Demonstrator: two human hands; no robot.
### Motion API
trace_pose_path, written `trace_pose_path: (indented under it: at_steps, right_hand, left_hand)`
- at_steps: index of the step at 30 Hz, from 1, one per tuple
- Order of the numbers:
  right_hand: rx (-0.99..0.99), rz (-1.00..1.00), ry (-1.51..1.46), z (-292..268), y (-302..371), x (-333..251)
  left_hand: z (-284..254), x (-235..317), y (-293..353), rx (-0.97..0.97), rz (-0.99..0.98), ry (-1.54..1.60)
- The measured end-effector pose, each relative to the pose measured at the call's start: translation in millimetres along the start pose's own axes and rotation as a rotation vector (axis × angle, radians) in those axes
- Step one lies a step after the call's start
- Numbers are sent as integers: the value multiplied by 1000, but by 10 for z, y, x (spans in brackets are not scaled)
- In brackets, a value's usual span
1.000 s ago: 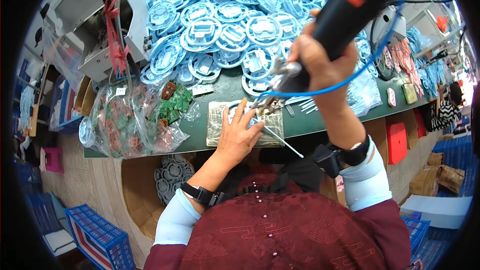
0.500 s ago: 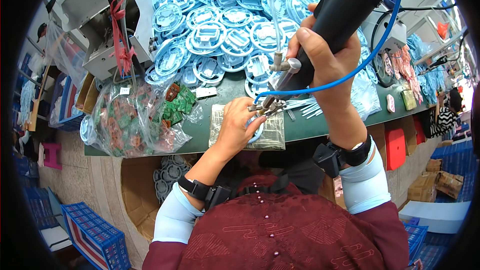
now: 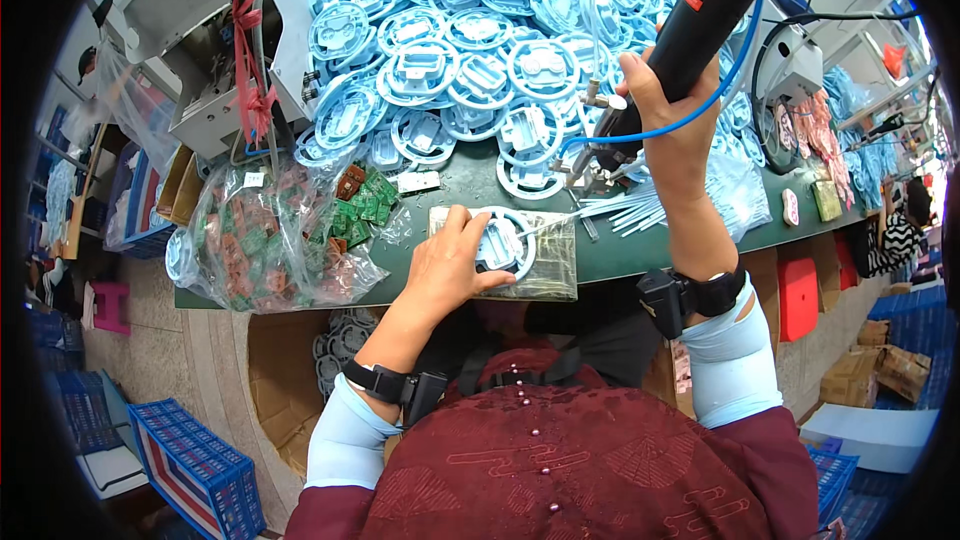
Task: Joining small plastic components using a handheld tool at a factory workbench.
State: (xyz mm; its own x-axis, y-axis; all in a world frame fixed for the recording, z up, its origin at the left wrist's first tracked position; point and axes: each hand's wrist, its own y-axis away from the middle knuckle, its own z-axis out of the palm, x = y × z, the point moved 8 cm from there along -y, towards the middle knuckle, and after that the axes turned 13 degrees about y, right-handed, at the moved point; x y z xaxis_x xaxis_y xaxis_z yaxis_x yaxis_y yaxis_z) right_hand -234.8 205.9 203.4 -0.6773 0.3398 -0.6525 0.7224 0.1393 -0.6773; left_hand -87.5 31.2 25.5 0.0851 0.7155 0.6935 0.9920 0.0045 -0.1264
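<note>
My left hand (image 3: 445, 265) grips the left side of a round light-blue plastic part (image 3: 518, 258), its thumb on the near rim. That part lies on a tape-covered pad (image 3: 555, 278) at the table's front edge, and a thin white stick (image 3: 550, 222) reaches out from its right side. Wrapped in my right hand (image 3: 680, 115) is a black power screwdriver (image 3: 705, 15) with a blue hose (image 3: 690, 126). Its metal nose (image 3: 590, 162) points down to the left, above and to the right of the part, apart from it.
Behind the pad rises a big heap of light-blue parts (image 3: 480, 30). Left are a clear bag of small circuit boards (image 3: 270, 240) and a grey machine (image 3: 240, 70). White sticks (image 3: 640, 212) lie in a bag at right. A cardboard box (image 3: 280, 370) stands under the table.
The screwdriver has moved up and to the right, off the part, with my right hand. My left hand has shifted slightly left and down, and the part now shows uncovered.
</note>
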Motion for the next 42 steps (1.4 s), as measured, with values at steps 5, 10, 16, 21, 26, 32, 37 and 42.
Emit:
trace_pose_path:
  at_steps: [5, 10, 16, 21, 26, 32, 37, 42]
  right_hand:
    - [-14, 52, -118, -341, 95, 233]
    - [85, 97, -109, -697, 532, 415]
    - [-542, 157, 71, 101, 1347, 326]
    - [-855, -58, 131, 681, 1750, 40]
    - [-796, -57, 124, 762, 1804, 0]
    - [-726, 274, -101, 600, 1641, 344]
    - [-624, -122, 175, 552, 1742, 170]
    - [-550, -263, 314, 700, 1867, 186]
  left_hand:
    - [-158, -3, 154, 134, 105, 22]
    - [-248, -144, 452, 356, 312, 138]
    - [-141, -82, 492, 379, 326, 136]
    - [-104, 128, 451, 359, 407, 97]
    - [-58, 230, 483, 401, 436, 89]
    - [-100, 33, 273, 260, -89, 536]
    - [172, -241, 217, 43, -434, 1391]
    - [267, -184, 320, -105, -468, 1632]
